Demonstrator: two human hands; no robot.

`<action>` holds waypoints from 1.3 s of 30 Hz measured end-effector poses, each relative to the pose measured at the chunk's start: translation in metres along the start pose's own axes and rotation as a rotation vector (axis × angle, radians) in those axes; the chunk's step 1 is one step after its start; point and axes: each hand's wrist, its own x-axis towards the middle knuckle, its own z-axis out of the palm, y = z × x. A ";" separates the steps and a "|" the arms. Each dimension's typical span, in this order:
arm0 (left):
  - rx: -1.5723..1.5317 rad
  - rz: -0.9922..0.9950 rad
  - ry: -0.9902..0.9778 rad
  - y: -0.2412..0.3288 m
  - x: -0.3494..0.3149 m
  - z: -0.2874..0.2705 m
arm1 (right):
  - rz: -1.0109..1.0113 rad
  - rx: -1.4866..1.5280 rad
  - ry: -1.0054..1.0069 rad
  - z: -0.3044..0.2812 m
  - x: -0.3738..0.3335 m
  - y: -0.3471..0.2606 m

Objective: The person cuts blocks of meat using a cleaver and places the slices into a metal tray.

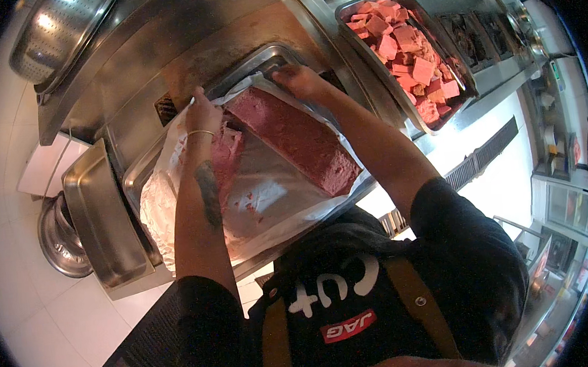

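A metal tray (144,168) lies in front of me, lined with white paper (267,192). On the paper rests a long pinkish-red slab (294,142) with a crumbly surface; I cannot tell whether it is meat or cake. A smaller piece (226,151) of the same stuff lies to its left, partly behind my left forearm. My left hand (202,116) is closed in a pinch on the paper at the far side, fingertips up. Past the slab's far end, my right hand (298,82) has its fingers curled at the paper's far edge by the tray rim.
At the far right stands a metal tray (406,111) heaped with pinkish chunks (411,49). An empty deep metal pan (105,217) sits at the left, with a round metal lid-like object (63,244) beyond it. A perforated pan (58,33) is at the upper left.
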 end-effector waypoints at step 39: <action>-0.094 0.257 -0.044 0.085 0.035 0.011 | -0.311 -0.673 -0.043 -0.039 0.110 0.031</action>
